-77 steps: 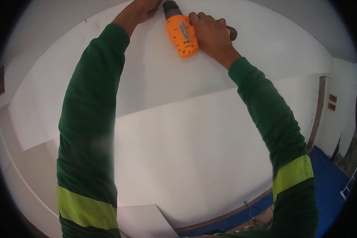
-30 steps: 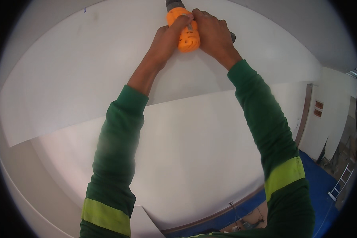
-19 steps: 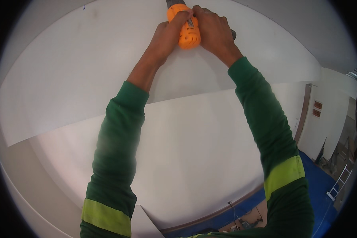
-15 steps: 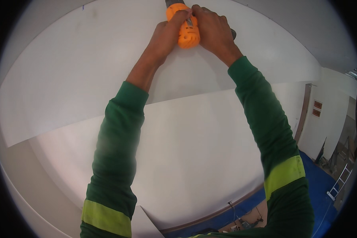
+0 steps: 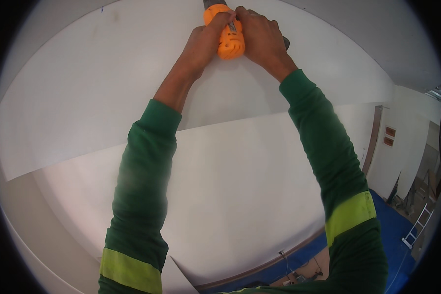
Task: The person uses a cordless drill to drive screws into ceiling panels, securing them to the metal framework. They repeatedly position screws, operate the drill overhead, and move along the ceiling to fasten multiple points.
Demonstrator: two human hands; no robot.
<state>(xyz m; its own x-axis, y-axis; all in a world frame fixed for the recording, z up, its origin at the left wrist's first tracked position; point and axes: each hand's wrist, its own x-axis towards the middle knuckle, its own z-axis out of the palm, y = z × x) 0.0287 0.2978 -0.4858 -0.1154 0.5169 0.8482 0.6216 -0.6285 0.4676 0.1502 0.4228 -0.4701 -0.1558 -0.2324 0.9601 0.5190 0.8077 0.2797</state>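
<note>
Both my arms reach up, in green sleeves with yellow-green bands, to an orange power drill [image 5: 231,45] at the top of the picture. My left hand [image 5: 201,45] closes on the drill's left side, its thumb lying along the body. My right hand [image 5: 262,40] is wrapped round the right side, where a dark end of the handle shows past the wrist. The dark front of the drill points away from me against a white panel [image 5: 108,73]. Its tip is cut off by the upper edge.
Below the panel's lower edge stretches a white wall [image 5: 230,186]. Blue sheeting [image 5: 387,220] covers the floor at the right, with a small white ladder [image 5: 416,228] on it. Cables and tools [image 5: 304,277] lie low down. A brown door frame [image 5: 372,139] stands at right.
The drill and both hands stay pressed at the same place on the panel. The whole view has shifted very slightly; my grip looks the same.
</note>
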